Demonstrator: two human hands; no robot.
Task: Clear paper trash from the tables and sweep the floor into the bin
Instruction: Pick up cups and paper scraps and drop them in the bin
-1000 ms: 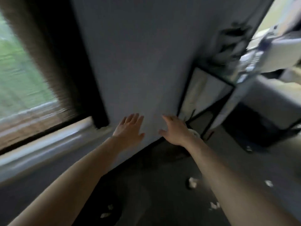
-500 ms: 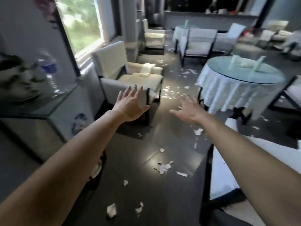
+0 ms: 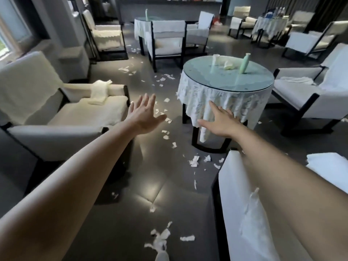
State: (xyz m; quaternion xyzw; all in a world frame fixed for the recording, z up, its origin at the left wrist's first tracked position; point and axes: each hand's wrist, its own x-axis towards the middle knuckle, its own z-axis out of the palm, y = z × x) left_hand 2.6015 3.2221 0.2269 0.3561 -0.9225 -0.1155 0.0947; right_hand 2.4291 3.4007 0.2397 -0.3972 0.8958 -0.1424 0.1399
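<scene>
Both my arms reach forward over a dark floor strewn with torn white paper scraps [image 3: 194, 161]. My left hand [image 3: 144, 114] is held out with fingers spread and holds nothing. Empty too, my right hand [image 3: 219, 122] hovers with fingers straight in front of the round glass-topped table [image 3: 250, 85]. The table wears a white cloth. On its glass lie a crumpled piece of paper [image 3: 228, 65], a white cup [image 3: 216, 60] and a pale green vase [image 3: 244, 64]. More scraps [image 3: 160, 239] lie near my feet. No bin or broom is in view.
A white armchair [image 3: 62, 113] stands at the left, another chair back [image 3: 244, 204] at the lower right, and one more armchair [image 3: 310, 91] right of the table. Farther back are a second clothed table [image 3: 143, 23] and several chairs. A floor aisle runs between the chairs.
The view has swung from a wall and window round to the room, then nearer the round table. Both hands stayed outstretched and empty throughout.
</scene>
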